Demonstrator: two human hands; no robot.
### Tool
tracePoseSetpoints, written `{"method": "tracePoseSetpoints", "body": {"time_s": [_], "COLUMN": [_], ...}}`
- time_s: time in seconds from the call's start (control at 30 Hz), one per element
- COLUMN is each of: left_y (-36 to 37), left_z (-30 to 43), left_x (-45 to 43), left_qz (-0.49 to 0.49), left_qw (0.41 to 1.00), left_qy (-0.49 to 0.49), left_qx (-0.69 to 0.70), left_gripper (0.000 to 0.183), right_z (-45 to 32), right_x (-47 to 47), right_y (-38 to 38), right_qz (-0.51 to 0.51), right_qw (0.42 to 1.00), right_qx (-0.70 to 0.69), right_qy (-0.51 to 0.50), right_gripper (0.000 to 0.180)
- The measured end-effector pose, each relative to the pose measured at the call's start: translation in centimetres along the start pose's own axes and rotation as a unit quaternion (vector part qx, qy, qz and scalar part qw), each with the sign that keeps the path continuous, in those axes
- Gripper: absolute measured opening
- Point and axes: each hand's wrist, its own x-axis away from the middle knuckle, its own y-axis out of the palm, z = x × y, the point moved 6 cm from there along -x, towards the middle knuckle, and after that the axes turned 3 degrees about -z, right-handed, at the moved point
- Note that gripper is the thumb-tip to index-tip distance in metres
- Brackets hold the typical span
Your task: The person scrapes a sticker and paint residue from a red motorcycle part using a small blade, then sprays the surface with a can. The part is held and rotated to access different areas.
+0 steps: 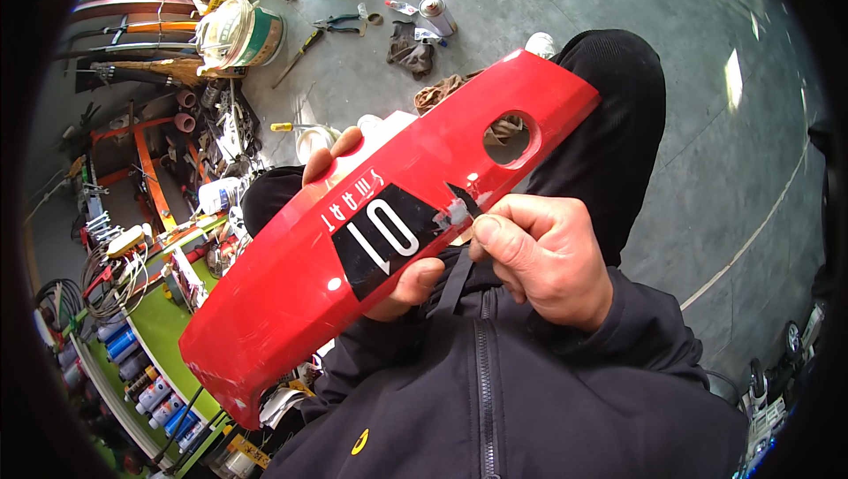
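Note:
A glossy red body panel (298,234) with a round hole near its upper right end lies slantwise across my lap. My left hand (404,287) grips it from beneath, thumb at the near edge and fingertips over the far edge. On its face is a black sticker (384,234) with white characters. Beside the sticker shows a rough pale patch (457,211) with scuffed paint. My right hand (543,247) pinches a dark thin strip (466,199) between thumb and forefinger, over that patch. Whether the strip is still stuck to the panel, I cannot tell.
Pliers (344,23), a screwdriver (298,58), a spray can (437,15) and a dark glove (411,51) lie or stand on the grey floor ahead. A bucket (265,35) stands at the upper left. Cluttered tools and a green shelf (169,326) with bottles fill the left.

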Motion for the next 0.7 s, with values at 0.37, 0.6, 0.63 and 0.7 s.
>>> {"method": "tracePoseSetpoints", "body": {"time_s": [0.37,0.6,0.63,0.7], "left_y": [-0.4,-0.2,-0.1,0.0], "left_z": [-0.2,-0.5,-0.5,-0.6], "left_x": [1.0,1.1,1.1,1.0], "left_qz": [0.032,0.033,0.043,0.047], "left_qw": [0.999,0.999,0.999,0.999], "left_qy": [0.008,0.008,0.005,-0.001], "left_qx": [-0.032,0.001,0.011,0.018], "left_gripper": [0.085,0.084,0.084,0.085], "right_z": [-0.6,-0.6,-0.8,-1.1], "right_x": [-0.4,-0.7,-0.8,-0.8], "right_y": [-0.1,-0.7,-0.8,-1.1], "right_qz": [-0.020,-0.049,-0.059,-0.067], "right_qw": [0.998,0.997,0.996,0.995], "right_qx": [0.035,0.063,0.060,0.071], "right_qy": [-0.042,-0.006,-0.017,-0.028], "right_gripper": [0.024,0.024,0.024,0.024]}}
